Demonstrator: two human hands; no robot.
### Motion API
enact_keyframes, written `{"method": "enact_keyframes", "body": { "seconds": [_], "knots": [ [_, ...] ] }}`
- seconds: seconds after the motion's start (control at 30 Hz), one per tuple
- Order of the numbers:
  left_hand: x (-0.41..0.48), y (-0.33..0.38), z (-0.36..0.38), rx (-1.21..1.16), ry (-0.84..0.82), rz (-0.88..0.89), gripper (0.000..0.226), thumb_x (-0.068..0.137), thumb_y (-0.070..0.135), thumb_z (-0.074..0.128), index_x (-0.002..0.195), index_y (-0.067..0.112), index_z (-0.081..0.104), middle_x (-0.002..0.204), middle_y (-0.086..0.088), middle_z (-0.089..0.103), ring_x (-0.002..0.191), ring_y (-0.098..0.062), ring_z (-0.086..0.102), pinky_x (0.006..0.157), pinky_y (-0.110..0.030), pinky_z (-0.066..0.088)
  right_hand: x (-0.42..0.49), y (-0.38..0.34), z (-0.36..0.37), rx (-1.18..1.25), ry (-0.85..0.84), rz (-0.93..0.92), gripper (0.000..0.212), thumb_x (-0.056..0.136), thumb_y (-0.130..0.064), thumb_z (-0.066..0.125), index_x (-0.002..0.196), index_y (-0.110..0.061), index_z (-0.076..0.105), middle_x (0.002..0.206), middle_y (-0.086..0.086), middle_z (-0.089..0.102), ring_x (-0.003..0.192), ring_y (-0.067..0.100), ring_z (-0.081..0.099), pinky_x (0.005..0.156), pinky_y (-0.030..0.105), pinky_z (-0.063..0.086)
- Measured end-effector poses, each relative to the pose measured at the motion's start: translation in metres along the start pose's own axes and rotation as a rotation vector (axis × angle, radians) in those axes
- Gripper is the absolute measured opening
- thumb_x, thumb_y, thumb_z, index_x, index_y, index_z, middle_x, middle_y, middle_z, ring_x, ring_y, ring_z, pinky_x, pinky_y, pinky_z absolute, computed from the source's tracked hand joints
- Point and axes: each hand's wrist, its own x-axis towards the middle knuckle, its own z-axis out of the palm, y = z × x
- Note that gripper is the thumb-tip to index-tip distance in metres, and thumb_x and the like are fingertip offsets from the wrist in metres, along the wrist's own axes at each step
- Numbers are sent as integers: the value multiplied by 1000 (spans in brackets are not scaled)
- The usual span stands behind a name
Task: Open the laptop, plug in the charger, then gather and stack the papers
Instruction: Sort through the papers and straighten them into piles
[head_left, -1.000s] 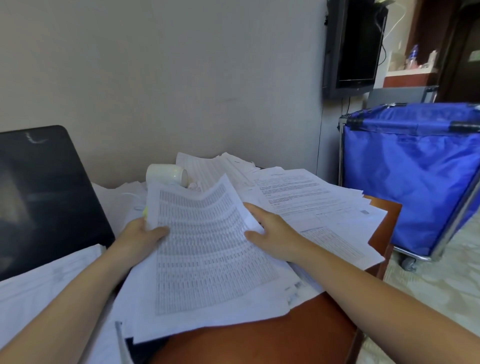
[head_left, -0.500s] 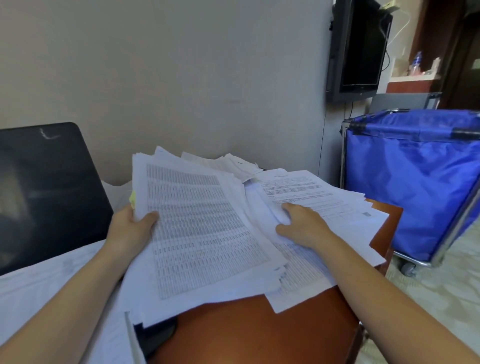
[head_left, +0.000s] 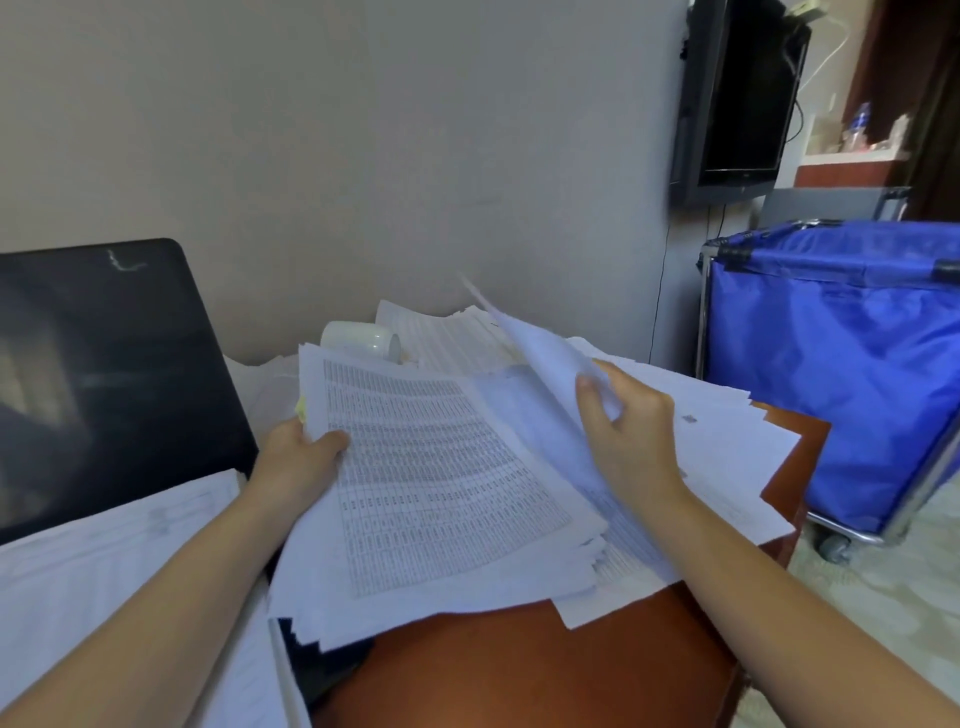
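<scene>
At the desk (head_left: 519, 665), my left hand (head_left: 296, 462) grips the gathered stack (head_left: 441, 483) at its left edge, steadying it; my right hand (head_left: 634, 436) pinches a raised loose sheet (head_left: 540, 353), probably to lay it on top.

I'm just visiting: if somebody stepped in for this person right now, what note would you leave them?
Left hand grips the gathered stack by its left edge. Right hand pinches a lifted sheet.
Laptop is open. The charger is not in view, so check it.
Loose papers lie spread on the right of the table; other sheets lie before the laptop.
Left: gather those and stack everything.
</scene>
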Motion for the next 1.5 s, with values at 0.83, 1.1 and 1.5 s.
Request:
{"method": "enact_keyframes", "body": {
  "seconds": [0.83, 1.1, 1.5],
  "knots": [
    [10, -11, 3, 136, -89, 0, 28, 97, 22, 44, 113, 6, 61, 110, -12, 66, 97, -28, 61, 87, -35, 48, -7, 21, 12, -320, -941, 398, 58, 95, -37, 50, 146, -18, 31, 150, 2, 36, 136, 21, 33, 109, 31, 27],
    [15, -6, -3, -21, -179, -161, 44, 93, 42, 50, 123, 11, 57, 115, -10, 64, 98, -29, 63, 92, -38, 48, -8, 16, 9, -334, -1127, 251, 56, 99, -41, 41, 150, -28, 22, 159, -5, 9, 146, 11, 0, 116, 31, 0],
    [12, -15, -4, 205, -224, 45, 40, 90, 9, 53, 129, 15, 49, 124, -4, 61, 113, -28, 57, 100, -46, 45, 11, 40, 1, -155, -479, 798, 61, 89, -19, 60, 144, -11, 35, 145, 8, 40, 127, 27, 44, 104, 36, 37]
  ]
}}
